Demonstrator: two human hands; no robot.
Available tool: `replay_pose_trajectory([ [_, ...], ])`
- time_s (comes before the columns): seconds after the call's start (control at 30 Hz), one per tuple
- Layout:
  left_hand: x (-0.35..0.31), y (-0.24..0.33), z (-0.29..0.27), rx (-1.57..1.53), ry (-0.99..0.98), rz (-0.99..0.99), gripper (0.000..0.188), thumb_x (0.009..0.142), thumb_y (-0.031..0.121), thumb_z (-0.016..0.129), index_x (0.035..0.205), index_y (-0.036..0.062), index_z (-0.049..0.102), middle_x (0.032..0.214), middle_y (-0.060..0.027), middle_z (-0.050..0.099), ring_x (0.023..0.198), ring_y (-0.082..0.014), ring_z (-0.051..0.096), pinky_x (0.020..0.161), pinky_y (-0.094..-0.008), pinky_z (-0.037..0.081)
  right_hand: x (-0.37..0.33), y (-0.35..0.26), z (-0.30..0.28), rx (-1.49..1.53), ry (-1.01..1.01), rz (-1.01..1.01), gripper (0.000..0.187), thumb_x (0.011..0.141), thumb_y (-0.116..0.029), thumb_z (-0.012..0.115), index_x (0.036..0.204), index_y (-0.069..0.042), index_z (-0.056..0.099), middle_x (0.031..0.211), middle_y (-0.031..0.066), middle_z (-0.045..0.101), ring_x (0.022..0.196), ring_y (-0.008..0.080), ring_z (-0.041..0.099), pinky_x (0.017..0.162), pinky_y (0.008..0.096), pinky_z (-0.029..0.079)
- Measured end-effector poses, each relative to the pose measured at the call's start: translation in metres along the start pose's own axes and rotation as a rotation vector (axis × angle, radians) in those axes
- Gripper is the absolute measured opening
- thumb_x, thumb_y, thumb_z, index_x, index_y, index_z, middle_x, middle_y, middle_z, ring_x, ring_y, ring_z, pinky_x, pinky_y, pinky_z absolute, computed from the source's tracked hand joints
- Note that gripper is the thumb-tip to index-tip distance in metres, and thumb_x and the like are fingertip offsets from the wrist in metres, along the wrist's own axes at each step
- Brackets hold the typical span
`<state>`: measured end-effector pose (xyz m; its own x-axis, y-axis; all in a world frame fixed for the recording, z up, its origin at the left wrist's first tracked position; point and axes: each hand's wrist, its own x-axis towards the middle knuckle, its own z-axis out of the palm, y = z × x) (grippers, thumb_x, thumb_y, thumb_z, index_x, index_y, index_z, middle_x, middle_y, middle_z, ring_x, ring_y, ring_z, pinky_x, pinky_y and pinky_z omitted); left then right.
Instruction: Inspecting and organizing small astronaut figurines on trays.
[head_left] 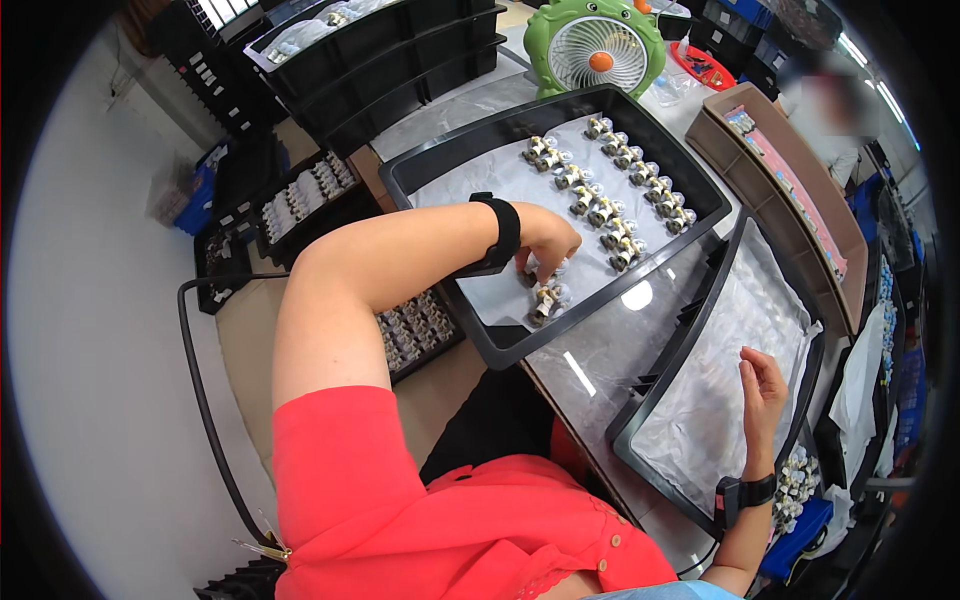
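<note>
My left hand (548,240) reaches down into a black tray (440,165), its fingers closed around a small figure-like piece (530,272) near the tray's front edge. The fingers partly hide that piece. Several like pieces (598,205) with clear rounded tops, white and yellow bodies and dark bases lie in rows on a white liner. Another piece (548,302) is just in front of the hand. My right hand (765,390) is over a second black tray (625,435) lined with crumpled whitish sheet (700,400); its fingers are loosely bent and apart, with nothing seen in them.
A green fan (598,55) stands behind the tray. Stacked black crates (385,70) rise at the back left. At right is a brown bin (790,190) with pink contents. More filled trays (420,330) sit low at left. Another person (840,110) is at the far right.
</note>
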<state>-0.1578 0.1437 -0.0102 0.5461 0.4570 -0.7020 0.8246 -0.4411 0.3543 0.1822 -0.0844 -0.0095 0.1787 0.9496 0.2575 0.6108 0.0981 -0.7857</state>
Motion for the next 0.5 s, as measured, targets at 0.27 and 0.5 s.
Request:
replay_pose_trajectory([
  [0.27, -0.029, 0.022, 0.023, 0.260, 0.087, 0.026, 0.090, 0.059, 0.027, 0.085, 0.132, 0.0080, 0.036, 0.125, -0.0258, 0.041, 0.102, -0.0392, 0.057, 0.080, -0.0435, 0.050, -0.002, -0.004, -0.003, -0.026, -0.052, -0.005, 0.014, 0.089, -0.005, 0.058, 0.101, 0.000, 0.063, 0.092, 0.0010, 0.060, 0.084, 0.0067, 0.054, 0.075, 0.0195, 0.042],
  [0.5, -0.027, 0.019, 0.017, 0.236, 0.143, 0.104, 0.077, 0.062, 0.035, 0.083, 0.122, 0.0030, 0.047, 0.106, -0.0218, 0.059, 0.096, -0.0364, 0.061, 0.078, -0.0419, 0.049, -0.001, -0.010, -0.004, -0.049, -0.070, 0.003, 0.013, 0.089, -0.005, 0.059, 0.099, 0.001, 0.064, 0.089, 0.0011, 0.060, 0.082, 0.0070, 0.054, 0.075, 0.0197, 0.042],
])
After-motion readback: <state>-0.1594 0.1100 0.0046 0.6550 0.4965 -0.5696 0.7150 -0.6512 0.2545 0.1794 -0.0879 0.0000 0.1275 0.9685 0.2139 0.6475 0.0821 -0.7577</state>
